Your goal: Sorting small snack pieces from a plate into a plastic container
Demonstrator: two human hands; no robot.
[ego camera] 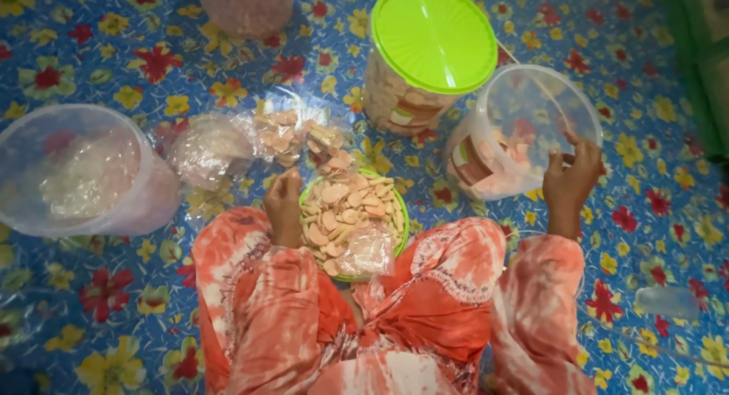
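Observation:
A green-rimmed plate [307,188] piled with pale pink crackers rests on my lap. My left hand [284,205] lies on the plate's left edge, fingers curled over the crackers. My right hand [571,181] grips the rim of an open clear plastic jar [531,106] tilted toward me, with some crackers at its bottom. A small clear bag [366,251] lies on the near side of the plate.
A closed jar with a lime-green lid [433,34], full of crackers, stands behind the plate. Clear bags of crackers [285,133] lie to the left. A large empty clear tub [76,171] sits at far left, on a blue floral mat [114,61].

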